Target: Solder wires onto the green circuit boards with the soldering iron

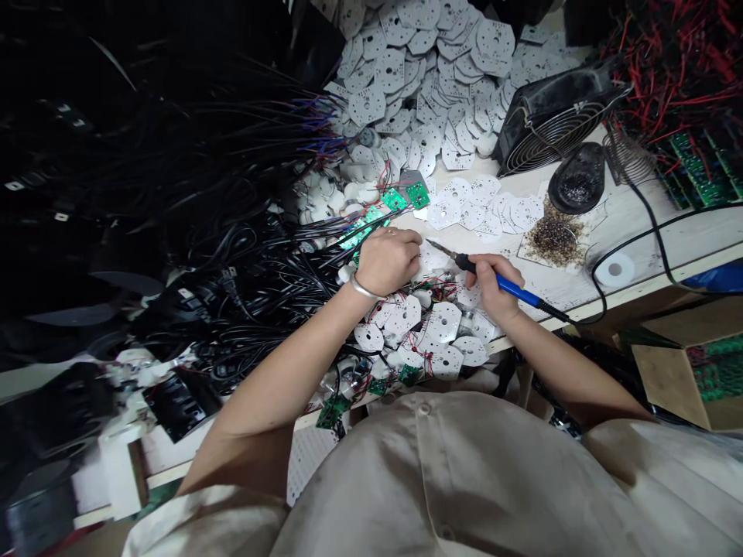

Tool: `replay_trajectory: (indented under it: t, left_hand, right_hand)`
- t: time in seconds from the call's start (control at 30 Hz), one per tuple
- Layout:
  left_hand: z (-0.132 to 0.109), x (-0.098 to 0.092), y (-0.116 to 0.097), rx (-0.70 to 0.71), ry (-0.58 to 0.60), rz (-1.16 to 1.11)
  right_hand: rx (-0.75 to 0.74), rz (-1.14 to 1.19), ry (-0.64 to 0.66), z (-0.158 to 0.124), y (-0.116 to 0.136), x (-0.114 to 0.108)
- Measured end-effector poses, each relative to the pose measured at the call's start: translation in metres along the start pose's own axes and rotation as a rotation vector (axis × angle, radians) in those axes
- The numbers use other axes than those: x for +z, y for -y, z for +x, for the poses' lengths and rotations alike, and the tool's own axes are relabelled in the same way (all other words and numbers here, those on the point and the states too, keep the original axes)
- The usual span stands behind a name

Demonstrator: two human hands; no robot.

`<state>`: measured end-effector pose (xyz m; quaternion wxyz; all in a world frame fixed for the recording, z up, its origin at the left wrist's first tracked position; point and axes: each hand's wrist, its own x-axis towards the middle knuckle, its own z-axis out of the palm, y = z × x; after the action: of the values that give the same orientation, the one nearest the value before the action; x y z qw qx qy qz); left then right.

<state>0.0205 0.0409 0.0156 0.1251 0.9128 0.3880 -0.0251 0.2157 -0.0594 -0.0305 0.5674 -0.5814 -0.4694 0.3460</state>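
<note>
My right hand (493, 288) grips a blue-handled soldering iron (511, 288), its thin metal tip (441, 249) pointing left towards my left hand (388, 261). That hand, with a metal bangle (364, 288) on its wrist, curls down over wires and white perforated circuit plates (444, 321). What its fingers pinch is hidden. Small green circuit boards (395, 199) with coloured wires lie just beyond it. Red wires trail from several plates below my hands.
Black cables (244, 286) spread across the left side. A large pile of white plates (418, 85) rises ahead. To the right are a caged fan (557, 120), a black holder (577, 178), solder debris on a card (554, 240), and a heap of red wires (673, 70) above green boards.
</note>
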Motion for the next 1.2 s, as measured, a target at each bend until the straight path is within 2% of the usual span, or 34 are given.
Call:
replay_trajectory:
  t: [0.47, 0.63, 0.87, 1.03, 1.2]
  left_hand:
    - [0.002, 0.000, -0.002, -0.037, 0.013, -0.010]
    - [0.003, 0.001, -0.001, -0.043, 0.021, -0.027]
    - [0.002, 0.006, 0.004, 0.006, -0.054, -0.033]
    - [0.002, 0.007, 0.004, -0.003, -0.059, -0.044]
    - [0.001, 0.008, 0.005, 0.015, -0.080, -0.048]
  right_hand:
    - [-0.016, -0.001, 0.006, -0.001, -0.002, 0.000]
    - [0.032, 0.007, 0.018, -0.001, 0.001, 0.000]
    - [0.038, -0.039, 0.031, -0.003, -0.002, 0.000]
    - [0.030, -0.156, 0.055, -0.005, -0.008, -0.002]
    - [-0.002, -0.169, 0.047, -0.006, -0.010, -0.003]
